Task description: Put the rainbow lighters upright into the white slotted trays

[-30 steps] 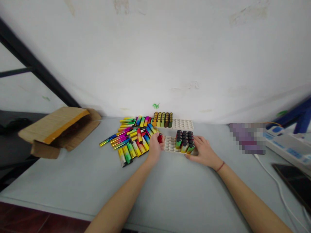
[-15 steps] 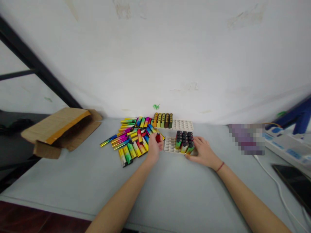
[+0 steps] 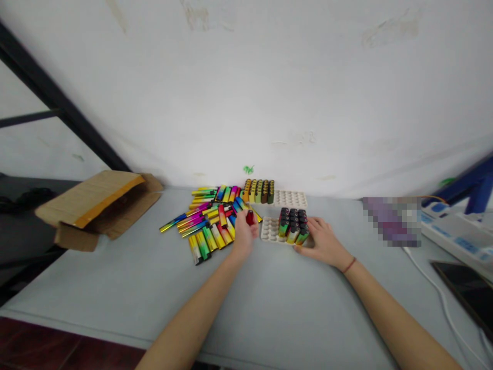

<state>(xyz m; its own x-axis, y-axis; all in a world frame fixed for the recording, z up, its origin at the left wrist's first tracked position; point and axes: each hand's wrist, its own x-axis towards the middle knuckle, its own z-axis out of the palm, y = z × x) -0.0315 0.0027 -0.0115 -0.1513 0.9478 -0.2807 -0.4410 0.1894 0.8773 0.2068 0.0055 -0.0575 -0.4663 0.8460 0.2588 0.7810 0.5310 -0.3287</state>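
Observation:
My left hand (image 3: 243,235) is closed around a red lighter (image 3: 250,218), held upright just left of a white slotted tray (image 3: 269,229). My right hand (image 3: 322,240) rests against the right side of that tray, fingers curled round its edge. Several lighters with black tops (image 3: 292,224) stand in the tray's right half; its left slots are bare. A loose pile of multicoloured lighters (image 3: 210,218) lies on the table to the left of my left hand.
A second white tray (image 3: 290,198) with a row of standing lighters (image 3: 259,190) sits behind, near the wall. An open cardboard box (image 3: 92,205) lies at the left. A power strip (image 3: 458,234), a cable and a dark phone (image 3: 468,290) are at the right.
My left hand has lifted the red lighter slightly up and away from the tray's left edge. My right hand has stayed on the tray.

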